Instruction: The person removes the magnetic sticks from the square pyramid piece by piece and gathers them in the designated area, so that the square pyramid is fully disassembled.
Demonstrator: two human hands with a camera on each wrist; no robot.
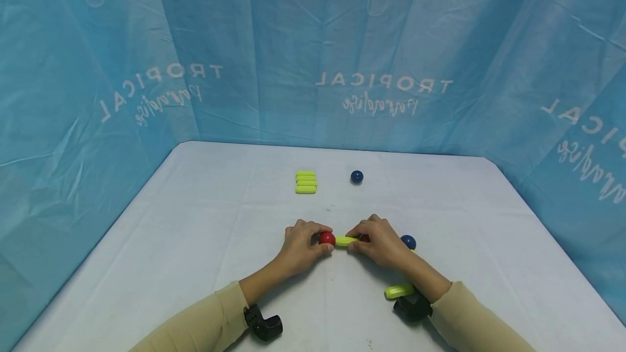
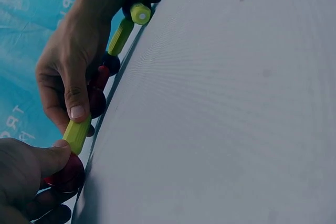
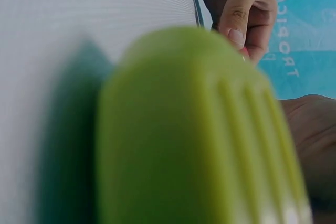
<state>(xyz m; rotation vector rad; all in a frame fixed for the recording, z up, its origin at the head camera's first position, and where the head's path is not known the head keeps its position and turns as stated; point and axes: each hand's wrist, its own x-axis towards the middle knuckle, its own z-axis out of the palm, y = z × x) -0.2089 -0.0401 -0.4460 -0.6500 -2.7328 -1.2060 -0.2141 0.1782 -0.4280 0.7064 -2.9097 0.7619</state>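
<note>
My left hand [image 1: 299,247] pinches a red ball [image 1: 327,239] between thumb and fingers. A yellow-green rod [image 1: 344,241] touches that ball on its right side. With thumb and fingers, my right hand [image 1: 380,242] grips the rod's other end, beside a dark red ball [image 2: 97,102] partly hidden by the hand. In the left wrist view the line runs on through a red rod [image 2: 100,78], a dark blue ball [image 2: 112,63] and another yellow-green rod [image 2: 121,36]. Under my right wrist, one more yellow-green rod [image 1: 398,291] sticks out; it looms large and blurred in the right wrist view.
Farther back on the white-covered table [image 1: 195,205] lie several yellow-green rods [image 1: 306,182] side by side. A loose dark blue ball [image 1: 357,177] sits to their right. Blue printed curtains [image 1: 293,42] enclose the table's back and sides.
</note>
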